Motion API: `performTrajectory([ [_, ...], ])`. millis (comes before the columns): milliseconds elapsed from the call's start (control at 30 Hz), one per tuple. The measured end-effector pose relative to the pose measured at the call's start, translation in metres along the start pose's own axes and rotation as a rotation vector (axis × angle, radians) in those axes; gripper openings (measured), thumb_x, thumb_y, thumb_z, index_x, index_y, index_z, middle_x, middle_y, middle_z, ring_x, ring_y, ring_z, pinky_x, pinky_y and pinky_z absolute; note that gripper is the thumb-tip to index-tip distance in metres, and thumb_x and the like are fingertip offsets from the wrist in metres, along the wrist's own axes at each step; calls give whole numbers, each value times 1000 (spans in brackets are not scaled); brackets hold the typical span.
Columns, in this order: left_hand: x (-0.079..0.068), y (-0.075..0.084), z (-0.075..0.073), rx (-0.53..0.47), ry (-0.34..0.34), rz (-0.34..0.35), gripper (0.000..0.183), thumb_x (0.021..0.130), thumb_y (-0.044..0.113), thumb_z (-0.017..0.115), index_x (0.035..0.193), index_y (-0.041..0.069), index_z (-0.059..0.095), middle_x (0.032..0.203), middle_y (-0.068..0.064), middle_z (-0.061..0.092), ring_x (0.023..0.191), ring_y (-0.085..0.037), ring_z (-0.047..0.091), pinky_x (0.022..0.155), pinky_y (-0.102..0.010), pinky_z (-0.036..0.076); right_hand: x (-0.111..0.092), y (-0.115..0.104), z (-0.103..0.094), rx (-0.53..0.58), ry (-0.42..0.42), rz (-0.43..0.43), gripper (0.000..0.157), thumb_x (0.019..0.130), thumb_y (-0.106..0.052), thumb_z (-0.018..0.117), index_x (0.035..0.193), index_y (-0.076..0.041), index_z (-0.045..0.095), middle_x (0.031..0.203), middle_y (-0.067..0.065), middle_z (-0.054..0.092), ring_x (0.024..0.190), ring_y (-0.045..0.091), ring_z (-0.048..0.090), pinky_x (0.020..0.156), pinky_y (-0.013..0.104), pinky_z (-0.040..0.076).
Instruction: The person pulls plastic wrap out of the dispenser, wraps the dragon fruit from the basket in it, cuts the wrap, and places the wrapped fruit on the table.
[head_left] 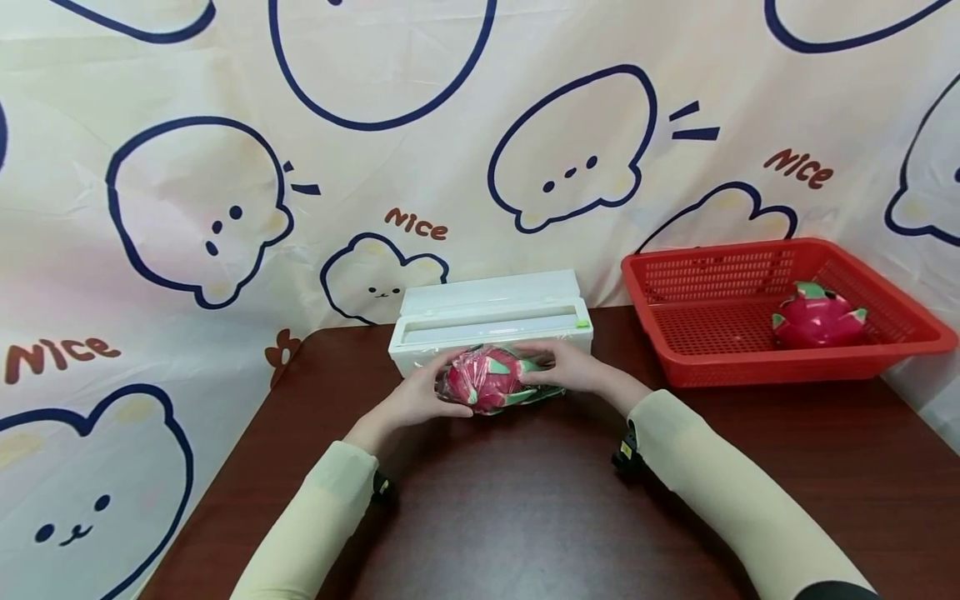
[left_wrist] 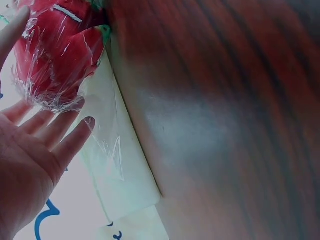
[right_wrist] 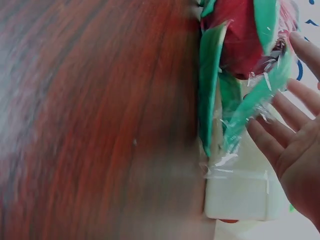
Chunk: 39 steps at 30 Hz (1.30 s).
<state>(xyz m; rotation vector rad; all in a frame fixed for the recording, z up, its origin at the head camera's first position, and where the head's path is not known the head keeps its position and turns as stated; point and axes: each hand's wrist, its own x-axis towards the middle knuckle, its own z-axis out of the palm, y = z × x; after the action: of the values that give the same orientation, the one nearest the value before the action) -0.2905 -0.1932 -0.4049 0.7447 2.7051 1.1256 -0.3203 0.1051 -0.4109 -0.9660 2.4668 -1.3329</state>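
A pink dragon fruit point(head_left: 487, 382) with green scales is covered in clear cling film, which shows as shiny wrinkles in both wrist views. My left hand point(head_left: 422, 395) holds its left end, thumb on one side and fingers on the other. At the green leafy end, my right hand point(head_left: 564, 367) grips the fruit, with its fingertips point(right_wrist: 260, 132) against the loose film. Right behind the fruit stands a long white cling film box point(head_left: 407, 358), its lid point(head_left: 491, 292) raised. Whether the fruit touches the table cannot be told.
At the back right a red plastic basket point(head_left: 765, 368) holds another dragon fruit point(head_left: 819, 323). The dark brown wooden table point(head_left: 525, 517) stretches in front of the box. A white cloth point(head_left: 390, 167) with bear drawings hangs behind and beside it.
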Motion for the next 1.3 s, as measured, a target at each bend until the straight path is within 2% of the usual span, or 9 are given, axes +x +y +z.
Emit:
performTrajectory([
  [167, -2, 3, 0, 5, 6, -1, 92, 73, 40, 85, 149, 30, 35, 141, -7, 45, 122, -27, 48, 98, -48, 44, -8, -2, -12, -30, 94, 46, 49, 90, -29, 72, 133, -9, 59, 125, 10, 63, 110, 27, 61, 91, 44, 49],
  [300, -4, 7, -6, 11, -10, -20, 91, 73, 44, 84, 149, 27, 36, 140, -9, 48, 124, -28, 48, 97, -49, 45, -11, -4, -27, -49, 272, 31, 39, 91, -26, 71, 124, -6, 65, 117, 10, 66, 103, 24, 63, 86, 42, 51],
  [433, -4, 13, -19, 16, -6, -65, 90, 74, 49, 82, 147, 22, 38, 140, -10, 49, 129, -31, 45, 96, -50, 45, -10, -5, -40, -77, 448, 43, 38, 90, -25, 71, 123, -6, 65, 117, 14, 65, 106, 28, 59, 88, 45, 49],
  [533, 0, 16, -30, 19, 18, -53, 86, 76, 48, 80, 147, 18, 40, 142, -9, 48, 129, -30, 44, 99, -51, 42, -8, -2, -46, -111, 506, 76, 44, 90, -27, 71, 128, -6, 62, 127, 16, 59, 115, 32, 53, 94, 49, 45],
  [700, 14, 18, -41, 47, 75, 11, 77, 80, 43, 79, 144, 15, 45, 142, -6, 48, 129, -25, 44, 103, -52, 37, -5, 15, -48, -166, 505, 189, 65, 88, -39, 71, 140, -6, 50, 149, 17, 38, 137, 34, 33, 108, 54, 29],
  [867, 32, 22, -42, 50, 111, 32, 73, 81, 45, 77, 141, 14, 49, 138, -5, 52, 126, -23, 46, 102, -50, 38, -3, 37, -46, -159, 447, 303, 89, 85, -51, 70, 152, -7, 31, 158, 15, 21, 143, 34, 19, 111, 54, 21],
  [967, 41, 27, -40, 52, 114, 36, 74, 81, 48, 76, 141, 14, 49, 137, -6, 53, 125, -23, 47, 101, -49, 40, -3, 48, -45, -132, 410, 341, 94, 84, -53, 70, 155, -11, 24, 158, 15, 21, 143, 34, 21, 111, 54, 22],
  [1067, 50, 32, -39, 55, 110, 35, 74, 81, 48, 76, 141, 14, 50, 138, -6, 53, 125, -24, 47, 101, -50, 40, -5, 54, -45, -106, 408, 348, 91, 84, -50, 72, 155, -15, 26, 156, 14, 28, 140, 34, 27, 109, 53, 27],
  [1300, 74, 44, -38, 78, 84, 64, 67, 84, 45, 74, 139, 13, 52, 136, -6, 54, 124, -22, 48, 102, -47, 40, -9, 61, -47, -21, 440, 267, 84, 83, -33, 78, 151, -11, 34, 150, 16, 38, 132, 31, 43, 100, 46, 42],
])
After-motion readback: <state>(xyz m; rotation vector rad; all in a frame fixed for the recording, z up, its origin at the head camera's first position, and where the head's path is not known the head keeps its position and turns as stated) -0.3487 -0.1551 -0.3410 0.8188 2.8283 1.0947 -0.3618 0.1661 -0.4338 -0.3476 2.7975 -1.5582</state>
